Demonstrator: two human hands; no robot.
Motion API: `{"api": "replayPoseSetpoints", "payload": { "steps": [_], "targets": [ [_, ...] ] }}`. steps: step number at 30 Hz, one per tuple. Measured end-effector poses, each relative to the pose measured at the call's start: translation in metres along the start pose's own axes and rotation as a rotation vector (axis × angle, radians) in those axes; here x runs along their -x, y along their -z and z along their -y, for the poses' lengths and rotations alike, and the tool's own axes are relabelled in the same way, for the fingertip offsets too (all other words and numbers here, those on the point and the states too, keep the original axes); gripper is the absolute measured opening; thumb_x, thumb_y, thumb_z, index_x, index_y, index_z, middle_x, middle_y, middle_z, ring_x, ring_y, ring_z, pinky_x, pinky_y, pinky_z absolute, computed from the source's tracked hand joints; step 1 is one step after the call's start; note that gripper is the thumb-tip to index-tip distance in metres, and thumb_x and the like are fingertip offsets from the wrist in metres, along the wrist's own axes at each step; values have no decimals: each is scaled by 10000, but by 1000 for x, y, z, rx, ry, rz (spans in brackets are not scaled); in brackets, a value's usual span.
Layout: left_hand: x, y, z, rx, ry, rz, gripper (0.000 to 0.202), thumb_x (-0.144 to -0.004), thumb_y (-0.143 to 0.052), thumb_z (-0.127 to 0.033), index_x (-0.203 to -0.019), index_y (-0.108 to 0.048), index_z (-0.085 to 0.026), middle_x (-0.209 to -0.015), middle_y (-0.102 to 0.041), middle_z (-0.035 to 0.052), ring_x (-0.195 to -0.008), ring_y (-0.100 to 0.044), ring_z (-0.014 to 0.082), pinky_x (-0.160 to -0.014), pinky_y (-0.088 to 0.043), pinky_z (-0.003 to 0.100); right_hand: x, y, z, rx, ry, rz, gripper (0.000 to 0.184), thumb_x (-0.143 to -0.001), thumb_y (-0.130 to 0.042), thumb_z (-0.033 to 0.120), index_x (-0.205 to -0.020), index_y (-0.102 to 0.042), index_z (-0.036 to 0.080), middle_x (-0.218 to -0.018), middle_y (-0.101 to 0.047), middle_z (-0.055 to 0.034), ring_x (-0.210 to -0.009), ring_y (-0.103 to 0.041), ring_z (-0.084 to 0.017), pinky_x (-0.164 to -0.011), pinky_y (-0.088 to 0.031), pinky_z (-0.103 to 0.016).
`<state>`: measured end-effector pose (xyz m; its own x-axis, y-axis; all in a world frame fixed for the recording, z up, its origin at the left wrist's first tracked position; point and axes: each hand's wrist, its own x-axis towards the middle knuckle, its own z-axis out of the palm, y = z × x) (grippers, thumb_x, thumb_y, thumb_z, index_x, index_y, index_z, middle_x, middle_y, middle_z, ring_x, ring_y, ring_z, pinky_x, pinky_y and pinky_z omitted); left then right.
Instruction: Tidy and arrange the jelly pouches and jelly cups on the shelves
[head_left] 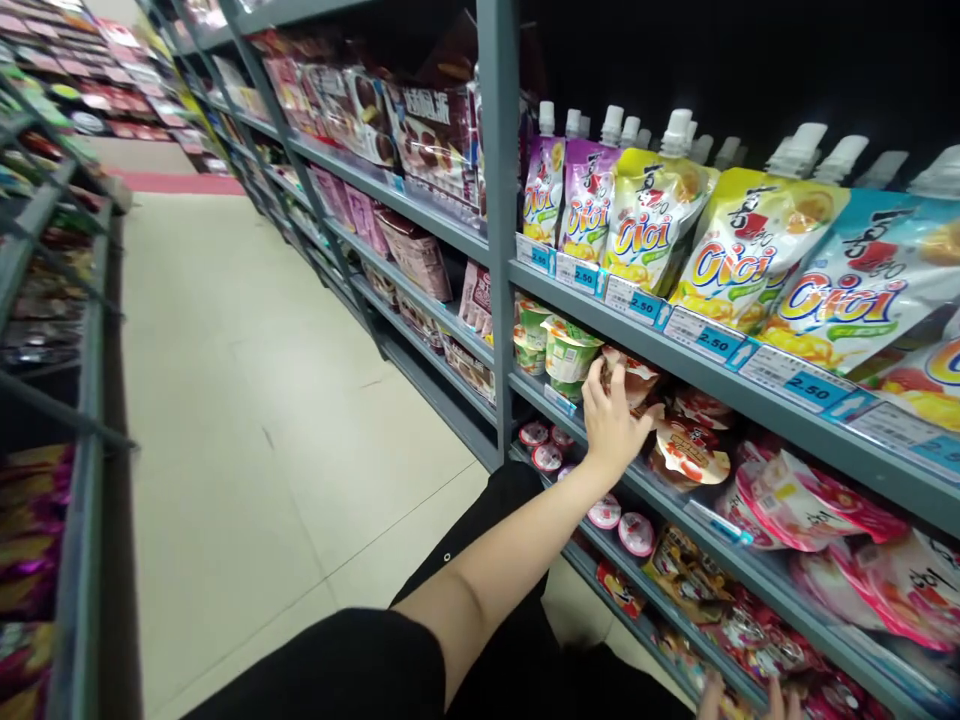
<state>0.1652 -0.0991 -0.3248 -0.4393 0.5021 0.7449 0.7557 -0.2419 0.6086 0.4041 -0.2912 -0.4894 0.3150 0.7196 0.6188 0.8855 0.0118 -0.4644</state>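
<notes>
My left hand reaches into the middle shelf on the right. Its fingers curl against a jelly cup with a brown-red lid, thumb apart on the near side; part of the cup is hidden behind the hand. Left of it stands a green and white cup. To the right, another brown-red lidded cup tilts forward. At the bottom edge, only the fingertips of my right hand show, spread apart beside bagged snacks on a low shelf. Nothing is seen in them.
Above the hand, a shelf edge with price tags carries spouted jelly pouches. Pink-lidded cups sit to the right, small round cups below. A grey upright post borders the aisle floor; another rack stands left.
</notes>
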Motion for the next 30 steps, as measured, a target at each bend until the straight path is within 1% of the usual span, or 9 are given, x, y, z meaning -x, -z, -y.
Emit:
{"api": "replayPoseSetpoints", "payload": {
  "steps": [2, 6, 9, 11, 15, 20, 26, 28, 30],
  "targets": [
    [1, -15, 13, -10, 32, 44, 886, -770, -764, -524, -1460, -319, -190, -1422, -349, 238, -1289, -450, 387, -1050, -463, 540, -19, -4, 44, -33, 93, -126, 777, -840, -670, 451, -1507, -415, 145, -1483, -434, -243, -1323, -450, -483, -1047, -391, -690],
    [2, -35, 13, 76, 39, 33, 745, -879, -669, -428, -1436, -229, -204, -1410, -386, 247, -1363, -426, 385, -1060, -470, 554, -84, -8, 144, -187, 287, -103, 729, -896, -640, 383, -1514, -374, 104, -1470, -456, -237, -1374, -431, -385, -1110, -368, -610],
    [9, -30, 6, 243, -29, -47, 692, -881, -668, -348, -1389, -208, -251, -1382, -415, 221, -1375, -440, 353, -1030, -510, 536, -122, -9, 189, -314, 213, -93, 778, -893, -644, 404, -1535, -325, 102, -1500, -418, -229, -1398, -405, -362, -1129, -360, -597],
    [18, -23, 1, 316, -111, -78, 838, -837, -719, -403, -1427, -144, -248, -1403, -395, 222, -1368, -451, 343, -1035, -515, 534, -134, -11, 201, -401, 130, -109, 812, -889, -649, 412, -1546, -289, 98, -1526, -380, -233, -1419, -380, -355, -1142, -352, -591],
    [38, -21, -14, 282, -203, 107, 1117, -791, -729, -553, -1522, 1, -129, -1273, -502, 235, -1193, -571, 345, -950, -558, 490, -137, -19, 201, -487, 61, -131, 850, -907, -625, 410, -1559, -197, 70, -1545, -325, -268, -1441, -355, -343, -1149, -343, -589],
    [40, -24, -29, 147, -170, 420, 1098, -807, -675, -584, -1547, -18, -109, -1041, -566, 162, -897, -606, 314, -783, -568, 437, -138, -27, 201, -444, 6, -60, 875, -898, -631, 416, -1562, -187, 56, -1566, -281, -272, -1448, -342, -349, -1159, -337, -578],
    [3, 28, -13, 320, -222, 682, 1018, -731, -646, -278, -1533, -67, -40, -1296, -460, 243, -1250, -470, 387, -1104, -446, 515, -123, -17, 192, -480, 66, -71, 839, -899, -614, 363, -1570, -191, 89, -1559, -316, -250, -1432, -360, -376, -1123, -349, -649],
    [-17, 31, -1, 344, -156, 652, 919, -731, -593, -219, -1509, -139, -37, -1367, -418, 260, -1362, -381, 397, -1178, -377, 530, -98, -15, 163, -402, 194, -145, 839, -857, -647, 315, -1562, -240, 111, -1515, -390, -246, -1369, -443, -397, -1049, -435, -653],
    [-39, 18, 12, 322, -71, 589, 811, -754, -575, -202, -1473, -237, -44, -1409, -399, 262, -1421, -326, 393, -1206, -346, 533, -62, -15, 120, -126, 421, -233, 964, -742, -768, 289, -1564, -281, 160, -1493, -423, -239, -1314, -492, -424, -950, -523, -622]
  ]
}}
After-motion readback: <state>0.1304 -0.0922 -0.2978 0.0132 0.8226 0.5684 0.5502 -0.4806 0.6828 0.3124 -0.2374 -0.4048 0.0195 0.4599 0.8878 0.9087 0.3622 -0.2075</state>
